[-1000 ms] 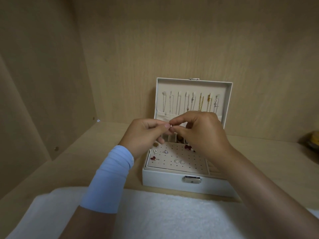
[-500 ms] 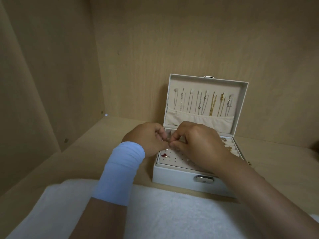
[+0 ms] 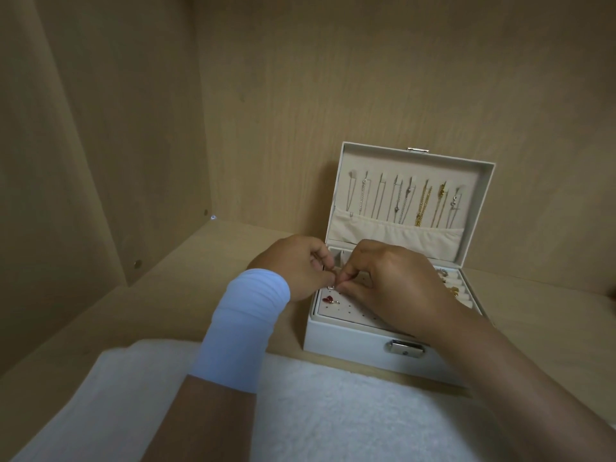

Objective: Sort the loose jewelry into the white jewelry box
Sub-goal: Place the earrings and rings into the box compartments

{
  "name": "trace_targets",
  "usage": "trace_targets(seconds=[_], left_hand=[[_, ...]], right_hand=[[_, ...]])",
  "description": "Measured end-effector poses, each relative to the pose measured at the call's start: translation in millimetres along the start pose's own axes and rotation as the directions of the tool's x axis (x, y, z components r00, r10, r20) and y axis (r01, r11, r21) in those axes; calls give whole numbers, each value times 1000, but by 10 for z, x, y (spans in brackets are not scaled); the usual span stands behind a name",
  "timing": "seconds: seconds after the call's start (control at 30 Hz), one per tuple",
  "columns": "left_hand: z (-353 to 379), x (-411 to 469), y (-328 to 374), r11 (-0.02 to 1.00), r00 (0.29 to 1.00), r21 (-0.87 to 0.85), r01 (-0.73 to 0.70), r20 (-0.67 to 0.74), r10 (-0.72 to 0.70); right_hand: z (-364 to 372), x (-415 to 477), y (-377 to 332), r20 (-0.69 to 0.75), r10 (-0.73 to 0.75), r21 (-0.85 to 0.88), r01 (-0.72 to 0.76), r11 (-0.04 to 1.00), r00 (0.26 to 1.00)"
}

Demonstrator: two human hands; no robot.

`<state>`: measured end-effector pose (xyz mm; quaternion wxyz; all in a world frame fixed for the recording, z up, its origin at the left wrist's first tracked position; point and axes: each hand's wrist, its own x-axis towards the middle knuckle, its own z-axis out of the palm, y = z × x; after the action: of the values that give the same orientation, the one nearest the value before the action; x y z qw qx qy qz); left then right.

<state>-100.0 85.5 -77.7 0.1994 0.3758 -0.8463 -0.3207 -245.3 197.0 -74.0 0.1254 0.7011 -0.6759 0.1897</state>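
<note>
The white jewelry box [image 3: 350, 341] stands open on a wooden shelf, its lid upright with several silver and gold necklaces [image 3: 405, 203] hanging inside. My left hand [image 3: 296, 266] and my right hand [image 3: 390, 281] meet over the left end of the perforated earring panel [image 3: 346, 311]. Both pinch a tiny silver earring [image 3: 331, 287] just above the panel. A red heart earring [image 3: 330, 299] sits in the panel close below. My right hand hides most of the panel. Gold and silver pieces [image 3: 448, 285] lie in the ring rolls at the right.
A white fluffy towel [image 3: 333, 411] covers the shelf in front of the box. Wooden walls close in at the left and behind. A metal clasp [image 3: 404, 349] sits on the box front. A light blue band wraps my left wrist [image 3: 246, 328].
Both hands have come down from above the box to the earring panel with the small earring between them. The view has shifted, putting the box further right.
</note>
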Motion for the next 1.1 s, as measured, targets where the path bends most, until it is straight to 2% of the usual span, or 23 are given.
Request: trace_targets(seconds=[0.17, 0.37, 0.5, 0.6, 0.73, 0.87, 0.97, 1.1], left_hand=[[0, 1, -1, 1000, 1000, 5, 0, 1, 0], [-3, -9, 8, 1000, 1000, 23, -8, -5, 8], [-21, -28, 33, 997, 998, 64, -45, -38, 48], [-42, -68, 76, 986, 995, 132, -98, 5, 99], [-89, -119, 121, 985, 993, 128, -117, 48, 111], [-92, -127, 165, 987, 982, 29, -159, -93, 162], [34, -112, 337, 974, 967, -41, -223, -136, 216], [295, -47, 822, 949, 948, 10, -316, -49, 316]], right_hand=[[19, -16, -9, -20, 6, 50, -5, 999, 1000], [-90, -18, 37, 141, -32, 99, 18, 995, 989], [-130, -16, 70, 196, 1, 159, -32, 987, 981], [-139, -15, 78, 232, 14, 223, -67, 972, 973], [-233, -2, 176, 161, 66, 310, -114, 944, 985], [-466, -58, 358, 106, 158, 378, -187, 907, 982], [-642, -220, 596, 106, 227, 369, -250, 895, 968], [-836, -542, 998, 104, 315, 275, -332, 902, 943]])
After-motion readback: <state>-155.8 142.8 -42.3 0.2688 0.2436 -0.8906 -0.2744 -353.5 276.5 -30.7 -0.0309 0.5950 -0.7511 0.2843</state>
